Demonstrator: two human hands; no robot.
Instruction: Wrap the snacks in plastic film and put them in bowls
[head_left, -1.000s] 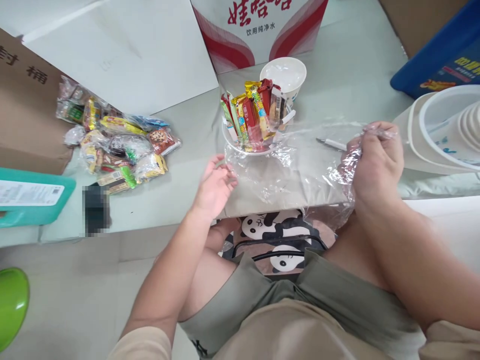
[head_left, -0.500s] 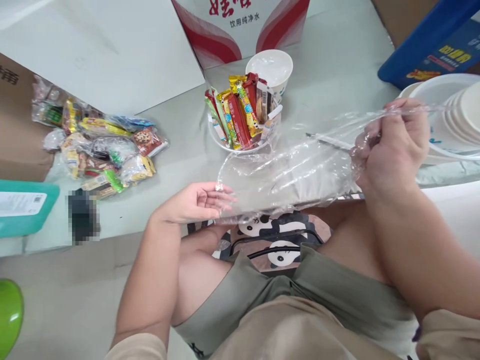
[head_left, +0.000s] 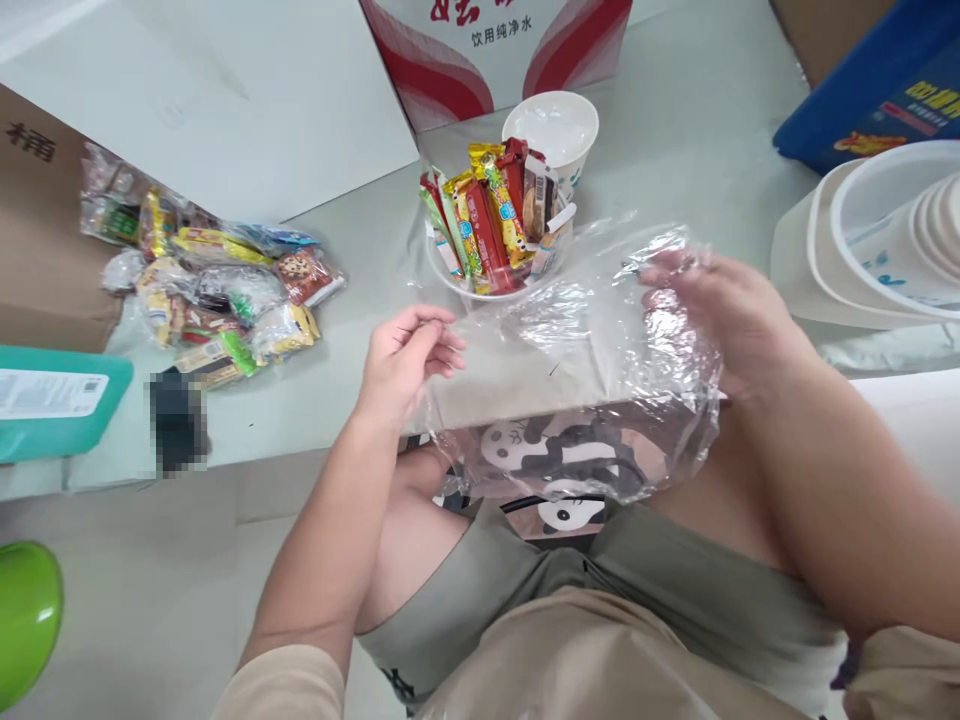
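Note:
A crinkled clear plastic bag (head_left: 577, 350) is stretched between my hands over the table's front edge and my lap. My left hand (head_left: 409, 360) pinches its left edge, thumb against the fingers. On the right side, my right hand (head_left: 731, 310) holds the bunched film, its fingers partly hidden by shiny folds. Just beyond the bag stands a bowl (head_left: 491, 294) filled with upright wrapped snack bars (head_left: 480, 225) in red, yellow and green. Behind that bowl is a white paper cup (head_left: 551, 130).
Several wrapped snacks (head_left: 225, 290) lie heaped on the left, near a teal packet (head_left: 64, 405) and a blurred dark object (head_left: 176, 420). White boxes stand at the back. White tubs (head_left: 814, 250) holding stacked paper cups and a blue container (head_left: 862, 100) are at right.
My right hand has moved left and turned, loosening the stretched bag, which now spreads wider and hangs lower. My left hand has risen slightly and closed its fingers. The thin white stick is no longer visible.

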